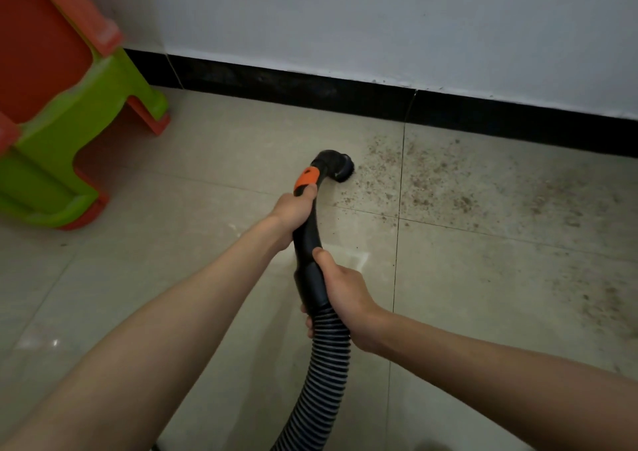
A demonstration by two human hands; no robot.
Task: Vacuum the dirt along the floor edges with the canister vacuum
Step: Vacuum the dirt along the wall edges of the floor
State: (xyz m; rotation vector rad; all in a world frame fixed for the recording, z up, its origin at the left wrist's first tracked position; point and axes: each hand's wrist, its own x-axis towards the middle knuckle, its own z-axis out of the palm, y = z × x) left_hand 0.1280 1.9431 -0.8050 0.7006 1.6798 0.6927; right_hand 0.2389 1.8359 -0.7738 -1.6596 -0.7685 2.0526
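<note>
A black vacuum handle (308, 240) with an orange collar (306, 178) ends in a round brush nozzle (340, 170) that rests on the tiled floor. My left hand (292, 211) grips the handle just below the orange collar. Lower down, my right hand (343, 292) grips the cuff where the ribbed hose (322, 374) joins. Brown dirt (428, 178) is scattered over the tiles to the right of the nozzle, up to the black skirting board (345, 95). The canister itself is out of view.
Stacked plastic stools (58, 112), green and orange, stand at the left near the wall. A white wall (379, 19) rises above the skirting. The tiles (193, 160) left of the nozzle show almost no dirt. The hose runs off the bottom edge.
</note>
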